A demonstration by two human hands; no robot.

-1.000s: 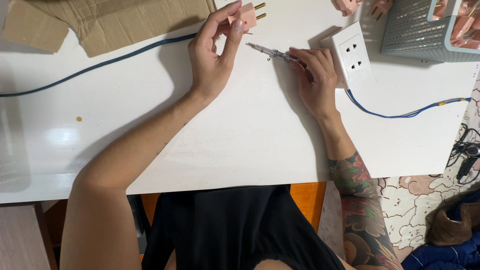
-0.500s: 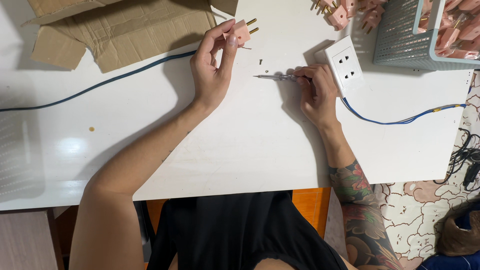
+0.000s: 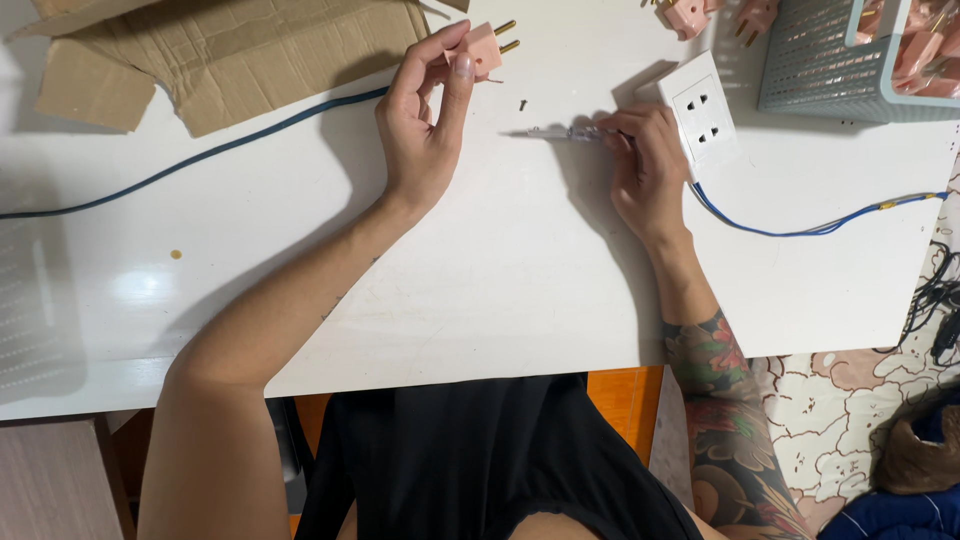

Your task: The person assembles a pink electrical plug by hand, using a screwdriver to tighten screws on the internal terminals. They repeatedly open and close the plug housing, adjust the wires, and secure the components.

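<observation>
Far to the left of the left hand (image 3: 425, 130), torn cardboard (image 3: 220, 55) lies flat on the white table (image 3: 480, 290), and a dark blue cable (image 3: 200, 155) runs under its lower edge toward that hand. The left hand is raised a little over the table, palm turned to the right, and its thumb and first fingers pinch a pink plug (image 3: 483, 47) at the fingertips; the two brass pins of the plug point up and to the right, away from the hand. Just to the right of this hand, between the two hands, a small dark screw (image 3: 522, 104) lies alone on the table. The right hand (image 3: 650, 170) rests on the table and its fingers are closed around the handle of a screwdriver (image 3: 570, 132), whose clear shaft points left, toward the screw, the tip close to the screw but not touching it. Touching the back of the right hand on its right side is a white socket box (image 3: 705, 115), and thin blue wires (image 3: 800, 225) go out from under it to the right edge of the table. Above and right of the right hand stands a grey basket (image 3: 815, 70) with more pink plugs (image 3: 925, 50) in it, and two other pink plugs (image 3: 690, 15) lie loose just left of the basket.
</observation>
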